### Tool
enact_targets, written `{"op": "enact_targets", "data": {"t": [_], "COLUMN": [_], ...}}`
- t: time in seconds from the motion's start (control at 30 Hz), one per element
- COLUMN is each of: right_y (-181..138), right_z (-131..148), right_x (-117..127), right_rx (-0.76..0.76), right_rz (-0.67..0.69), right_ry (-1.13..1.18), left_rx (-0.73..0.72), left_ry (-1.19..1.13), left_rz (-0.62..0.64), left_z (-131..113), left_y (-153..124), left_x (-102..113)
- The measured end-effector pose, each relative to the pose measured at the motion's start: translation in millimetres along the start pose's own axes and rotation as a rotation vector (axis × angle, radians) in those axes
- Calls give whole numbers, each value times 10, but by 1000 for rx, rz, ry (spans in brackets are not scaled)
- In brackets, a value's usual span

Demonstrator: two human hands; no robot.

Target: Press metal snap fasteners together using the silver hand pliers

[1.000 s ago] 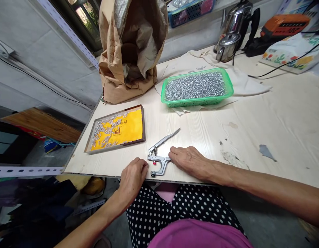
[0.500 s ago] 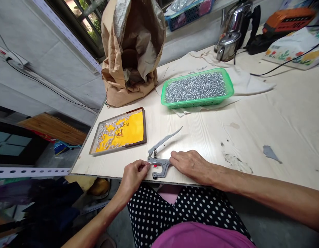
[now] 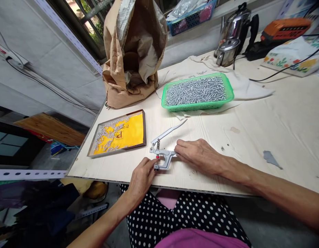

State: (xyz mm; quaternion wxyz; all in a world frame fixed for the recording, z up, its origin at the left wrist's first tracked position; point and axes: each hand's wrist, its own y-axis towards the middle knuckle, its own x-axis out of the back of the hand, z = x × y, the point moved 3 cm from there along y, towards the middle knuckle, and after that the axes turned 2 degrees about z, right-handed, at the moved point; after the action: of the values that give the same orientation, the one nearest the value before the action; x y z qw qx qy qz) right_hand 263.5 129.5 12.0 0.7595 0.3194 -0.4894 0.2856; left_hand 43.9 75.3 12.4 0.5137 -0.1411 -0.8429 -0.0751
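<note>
Grey snap-fastener pliers [image 3: 170, 157] rest over the table near its front edge, with a red tip inside the C-shaped jaw and a spring under the raised upper lever. My right hand [image 3: 199, 155] is closed round the rear handle end of the pliers. At the jaw's left side, my left hand [image 3: 142, 175] has thumb and fingers pinched together; whatever they hold is too small or hidden. Left of the pliers lies a shallow tray [image 3: 144, 129] with a yellow bottom and many small silvery metal pieces scattered in it.
Behind the pliers stands a green basket [image 3: 198, 106] full of small metal pieces. A large open brown paper bag [image 3: 115, 91] is at the back left. Metal pots [image 3: 228, 51], an orange tool battery [image 3: 286, 31] and a black cable stand at the back right. A grey scrap [image 3: 271, 159] lies right.
The pliers, held by my right hand, have moved up and slightly right, away from the table edge. My left hand has moved right and now has its fingertips at the lower jaw.
</note>
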Motion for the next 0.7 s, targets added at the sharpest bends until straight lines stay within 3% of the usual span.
{"op": "enact_targets", "data": {"t": [0.23,0.33,0.5,0.6,0.7], "right_y": [14,3,-35,-48,-45], "right_z": [-73,-43,55,118,159], "right_x": [156,108,8,-19,-43], "right_rx": [-22,17,116,137,125], "right_rz": [-55,-72,-49,17,70], "right_ry": [-55,-73,-58,-32,-24], "left_rx": [-217,-56,487,538,503], "left_ry": [194,45,-488,-629,-601], "left_rz": [79,-3,-87,-114,-149], "left_z": [73,152,172,68,15], "left_y": [54,37,-12,-33,-53], "left_x": [-85,-2,131,129,80]}}
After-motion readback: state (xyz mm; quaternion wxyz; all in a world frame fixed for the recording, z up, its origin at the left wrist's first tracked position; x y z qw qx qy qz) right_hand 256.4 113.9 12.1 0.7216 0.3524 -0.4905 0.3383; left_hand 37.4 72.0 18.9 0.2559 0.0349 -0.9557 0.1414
